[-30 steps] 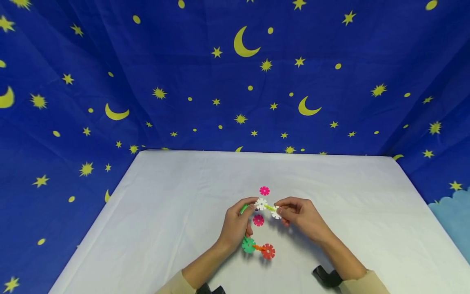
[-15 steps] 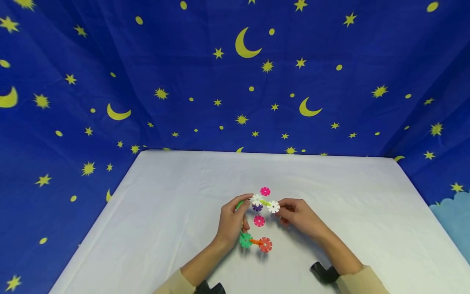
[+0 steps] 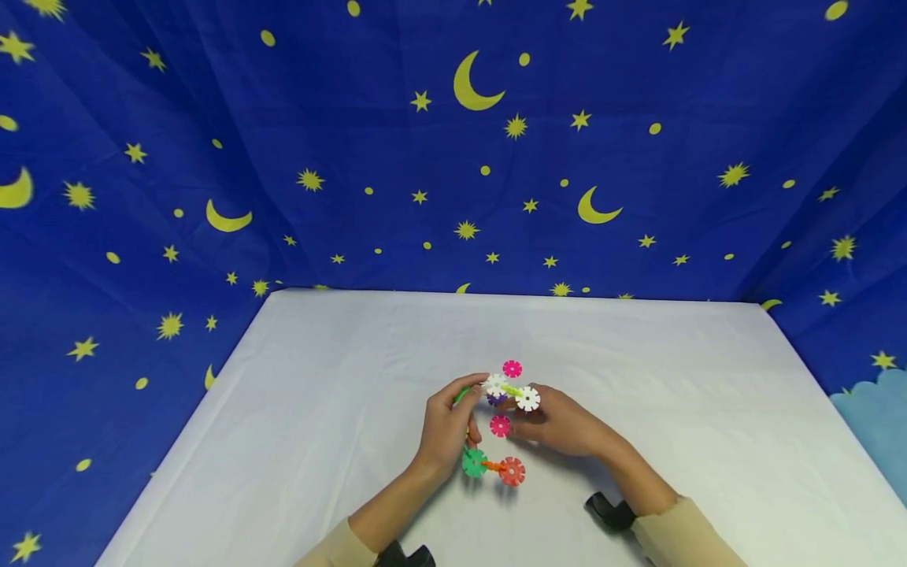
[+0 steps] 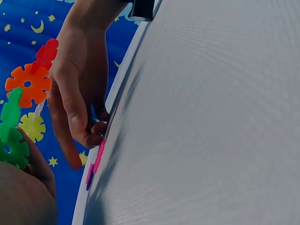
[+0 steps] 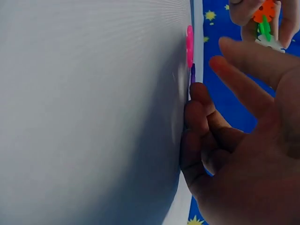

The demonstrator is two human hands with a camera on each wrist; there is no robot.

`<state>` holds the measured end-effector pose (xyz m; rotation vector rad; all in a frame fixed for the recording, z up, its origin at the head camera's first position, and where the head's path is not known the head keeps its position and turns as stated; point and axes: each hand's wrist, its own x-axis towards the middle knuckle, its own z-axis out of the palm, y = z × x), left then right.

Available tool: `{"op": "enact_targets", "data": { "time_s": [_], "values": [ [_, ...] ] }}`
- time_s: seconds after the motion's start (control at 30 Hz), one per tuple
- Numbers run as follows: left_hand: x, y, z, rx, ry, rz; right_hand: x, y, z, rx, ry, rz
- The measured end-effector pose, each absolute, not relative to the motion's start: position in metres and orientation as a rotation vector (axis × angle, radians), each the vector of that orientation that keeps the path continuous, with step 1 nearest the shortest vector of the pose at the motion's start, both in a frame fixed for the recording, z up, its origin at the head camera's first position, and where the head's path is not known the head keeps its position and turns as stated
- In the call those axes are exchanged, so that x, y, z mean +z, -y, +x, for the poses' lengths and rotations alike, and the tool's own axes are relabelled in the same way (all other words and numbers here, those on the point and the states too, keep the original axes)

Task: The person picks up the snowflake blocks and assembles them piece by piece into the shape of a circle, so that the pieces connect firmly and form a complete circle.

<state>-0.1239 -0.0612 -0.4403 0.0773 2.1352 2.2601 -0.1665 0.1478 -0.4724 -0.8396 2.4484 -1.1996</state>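
Observation:
My left hand [image 3: 442, 433] holds a chain of interlocking snowflake discs above the table. From its fingers extend a white disc [image 3: 495, 383], a yellow one seen edge-on and another white disc [image 3: 529, 406]. A teal disc [image 3: 473, 465], an orange one and a red disc [image 3: 512, 480] hang nearer me. My right hand [image 3: 570, 425] is low at the table, partly behind the outer white disc. Its thumb and forefinger are apart, and its other fingers bend near the tabletop in the right wrist view. Close to its fingertips lies a purple disc [image 5: 193, 72].
Two pink discs lie on the white tabletop, one pink disc [image 3: 512, 368] farther back and a nearer pink disc [image 3: 500, 426] by my right thumb. Black wrist devices [image 3: 609, 512] sit beneath both forearms. A blue star-patterned cloth [image 3: 397, 157] surrounds the table.
My right hand has let go of the outer white disc and moved left and down to the purple disc. The left hand has shifted slightly left with the chain, uncovering the purple disc.

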Motion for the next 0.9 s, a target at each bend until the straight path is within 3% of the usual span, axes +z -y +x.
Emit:
{"op": "enact_targets", "data": {
  "time_s": [0.33, 0.6, 0.9],
  "values": [
    [-0.44, 0.06, -0.124, 2.25, -2.142, 0.074, -0.474, -0.142, -0.167, -1.07, -2.53, -0.95],
    [-0.443, 0.06, -0.124, 2.252, -2.124, 0.06, -0.475, -0.147, -0.163, -1.012, -2.594, -0.762],
    [-0.446, 0.06, -0.125, 2.254, -2.115, 0.076, -0.468, -0.162, -0.156, -1.319, -2.572, -0.624]
  ]
}}
